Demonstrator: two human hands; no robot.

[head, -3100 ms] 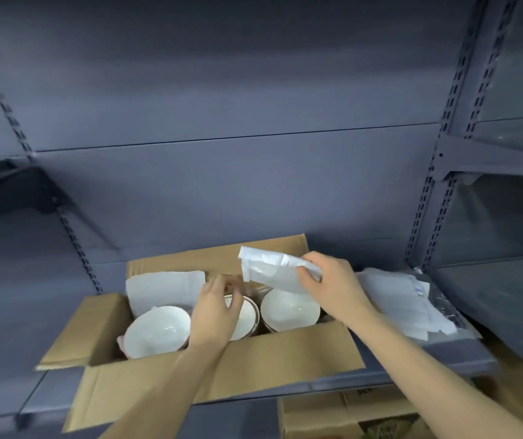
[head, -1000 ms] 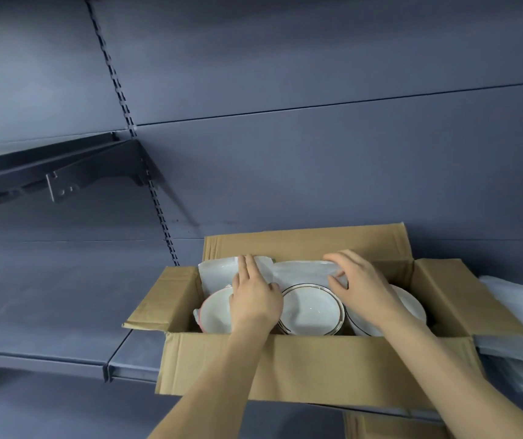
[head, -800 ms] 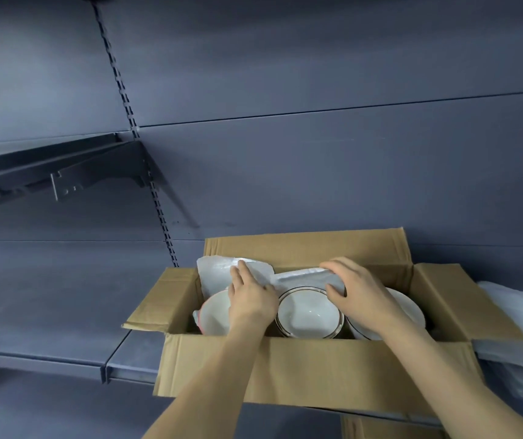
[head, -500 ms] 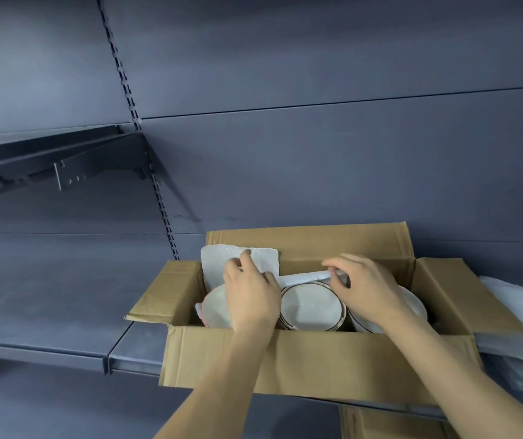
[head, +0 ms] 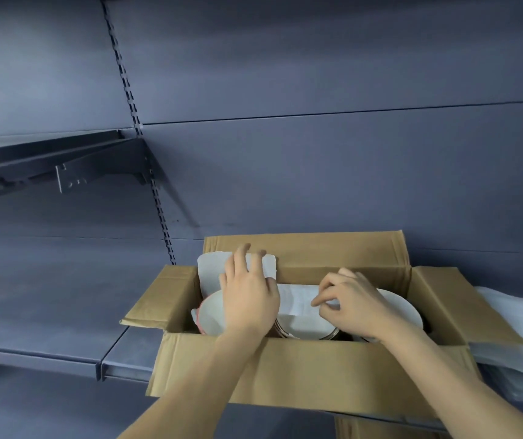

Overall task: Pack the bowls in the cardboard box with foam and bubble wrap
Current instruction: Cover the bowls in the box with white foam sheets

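Cardboard box (head: 310, 372) on shelf (head: 64, 312), bowls (head: 209, 315) inside. Right hand (head: 353, 304) pinches the foam sheet (head: 298, 301) over the middle bowl; left hand (head: 249, 297), fingers straight, touches the upright foam (head: 212, 270) at 10 o'clock. Lay the sheet flat, cover rims fully, tuck edges down.
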